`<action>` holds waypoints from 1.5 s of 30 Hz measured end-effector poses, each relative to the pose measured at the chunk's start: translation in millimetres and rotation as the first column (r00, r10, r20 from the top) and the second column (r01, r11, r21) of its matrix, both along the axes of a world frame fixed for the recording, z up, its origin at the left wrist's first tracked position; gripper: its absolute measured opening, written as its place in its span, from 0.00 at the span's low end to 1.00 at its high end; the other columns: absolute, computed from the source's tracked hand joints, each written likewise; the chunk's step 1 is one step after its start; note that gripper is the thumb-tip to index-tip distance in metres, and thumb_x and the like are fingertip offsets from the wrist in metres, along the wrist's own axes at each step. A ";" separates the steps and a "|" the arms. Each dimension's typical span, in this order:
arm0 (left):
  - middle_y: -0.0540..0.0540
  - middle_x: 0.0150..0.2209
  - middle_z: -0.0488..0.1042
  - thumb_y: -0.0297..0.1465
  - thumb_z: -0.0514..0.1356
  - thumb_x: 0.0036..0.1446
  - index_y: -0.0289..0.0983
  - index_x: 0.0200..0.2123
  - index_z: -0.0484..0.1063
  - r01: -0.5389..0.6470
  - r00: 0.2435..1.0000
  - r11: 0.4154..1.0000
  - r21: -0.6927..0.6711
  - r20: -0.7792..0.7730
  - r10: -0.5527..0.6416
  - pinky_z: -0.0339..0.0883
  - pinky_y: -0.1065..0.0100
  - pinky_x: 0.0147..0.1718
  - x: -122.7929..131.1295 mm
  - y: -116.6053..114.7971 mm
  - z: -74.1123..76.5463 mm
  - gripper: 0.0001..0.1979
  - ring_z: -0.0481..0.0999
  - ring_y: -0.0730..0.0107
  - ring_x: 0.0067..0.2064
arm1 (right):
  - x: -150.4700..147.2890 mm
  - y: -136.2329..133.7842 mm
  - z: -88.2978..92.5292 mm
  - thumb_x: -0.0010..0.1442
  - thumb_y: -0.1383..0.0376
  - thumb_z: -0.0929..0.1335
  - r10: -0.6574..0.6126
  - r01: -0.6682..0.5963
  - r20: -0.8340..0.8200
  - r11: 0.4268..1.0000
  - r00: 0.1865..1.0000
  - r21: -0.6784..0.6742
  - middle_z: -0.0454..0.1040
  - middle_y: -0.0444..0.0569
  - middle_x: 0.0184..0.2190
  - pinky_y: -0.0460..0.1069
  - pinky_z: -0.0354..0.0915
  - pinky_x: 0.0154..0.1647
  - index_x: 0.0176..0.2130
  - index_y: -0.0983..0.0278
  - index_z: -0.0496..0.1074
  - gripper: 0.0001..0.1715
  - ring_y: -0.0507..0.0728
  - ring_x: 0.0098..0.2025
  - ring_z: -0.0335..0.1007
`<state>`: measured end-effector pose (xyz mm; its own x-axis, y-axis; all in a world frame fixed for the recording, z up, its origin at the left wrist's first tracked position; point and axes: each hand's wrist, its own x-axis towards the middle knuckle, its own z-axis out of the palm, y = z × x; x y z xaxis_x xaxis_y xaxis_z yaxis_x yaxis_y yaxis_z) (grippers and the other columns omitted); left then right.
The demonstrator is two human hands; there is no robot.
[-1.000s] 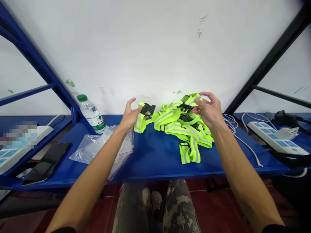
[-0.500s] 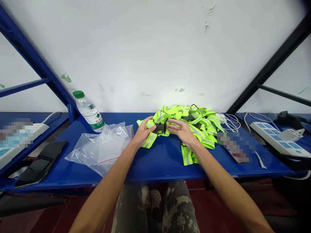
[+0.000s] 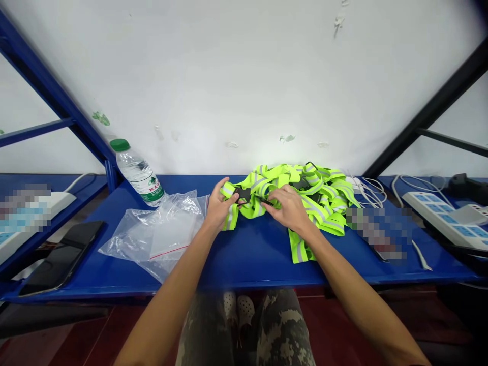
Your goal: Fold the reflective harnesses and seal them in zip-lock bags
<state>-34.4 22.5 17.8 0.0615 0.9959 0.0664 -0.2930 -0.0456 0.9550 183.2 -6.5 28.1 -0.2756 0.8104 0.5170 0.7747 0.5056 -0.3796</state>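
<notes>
My left hand (image 3: 220,206) pinches a black plastic buckle (image 3: 242,194) fixed to a fluorescent yellow reflective strap (image 3: 230,217). My right hand (image 3: 290,207) is a short way to its right, with its fingertips on a thin black buckle piece (image 3: 265,201). That piece lies close to the first buckle, and I cannot tell whether the two are joined. Both hands rest against the front left of a tangled pile of reflective straps (image 3: 308,190), which holds more dark buckles.
A blue shelf (image 3: 259,264) carries a water bottle (image 3: 140,179), a clear zip bag (image 3: 160,239), and white cables (image 3: 368,192). A pixelated object (image 3: 377,231) lies right of the pile. Power strips and a black phone (image 3: 63,256) sit on the side shelves.
Compared with a second ago, both hands have come lower and closer together, and the buckle has moved down by the pile. The view has drifted slightly, with the shelf shifting in frame.
</notes>
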 end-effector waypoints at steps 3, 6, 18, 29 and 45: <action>0.50 0.37 0.76 0.34 0.73 0.43 0.43 0.62 0.60 -0.092 0.996 0.995 0.031 0.017 0.091 0.75 0.69 0.35 -2.6 1.3 3.3 0.43 0.80 0.67 0.36 | -1.2 -5.9 10.3 0.58 0.58 0.70 0.002 0.012 -0.166 0.997 0.986 0.081 0.77 0.53 0.39 0.61 0.61 0.56 0.28 0.59 0.64 0.14 0.67 0.54 0.68; 0.51 0.36 0.76 0.32 0.72 0.44 0.43 0.62 0.60 -0.106 0.994 0.993 0.043 0.026 0.105 0.74 0.71 0.34 -2.1 -0.7 6.6 0.42 0.79 0.69 0.34 | -3.1 -5.6 14.1 0.58 0.55 0.71 -0.002 -0.027 -0.426 0.998 0.905 -0.062 0.77 0.50 0.38 0.57 0.67 0.51 0.32 0.59 0.64 0.14 0.62 0.47 0.74; 0.49 0.37 0.77 0.35 0.75 0.43 0.41 0.65 0.57 0.006 0.998 0.997 0.077 0.058 -0.010 0.75 0.66 0.34 -1.7 -4.8 8.0 0.48 0.79 0.69 0.30 | 5.3 5.6 -7.4 0.62 0.50 0.69 0.101 -0.193 -0.532 0.974 0.841 -0.120 0.76 0.54 0.43 0.56 0.69 0.50 0.39 0.61 0.72 0.17 0.60 0.47 0.74; 0.45 0.44 0.79 0.35 0.74 0.45 0.39 0.66 0.58 0.112 0.993 0.989 0.099 0.011 -0.114 0.74 0.68 0.41 1.4 -8.7 7.2 0.47 0.79 0.68 0.39 | -0.3 -2.5 -6.5 0.60 0.47 0.69 0.071 -0.327 -0.662 0.905 0.746 -0.271 0.76 0.50 0.37 0.50 0.68 0.41 0.40 0.61 0.71 0.20 0.58 0.42 0.75; 0.41 0.51 0.78 0.33 0.75 0.42 0.41 0.71 0.46 0.151 0.987 0.987 0.046 0.040 -0.153 0.74 0.65 0.46 2.3 -10.3 1.4 0.58 0.78 0.60 0.50 | -5.0 -4.1 -15.2 0.61 0.47 0.69 0.045 -0.373 -0.729 0.880 0.683 -0.295 0.64 0.41 0.30 0.46 0.47 0.24 0.40 0.58 0.61 0.21 0.50 0.26 0.54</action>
<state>-32.1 12.2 19.2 0.2083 0.9714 0.1142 -0.3402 -0.0375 0.9396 178.2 -10.6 12.9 -0.1656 0.9454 0.2808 0.1023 0.2997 -0.9485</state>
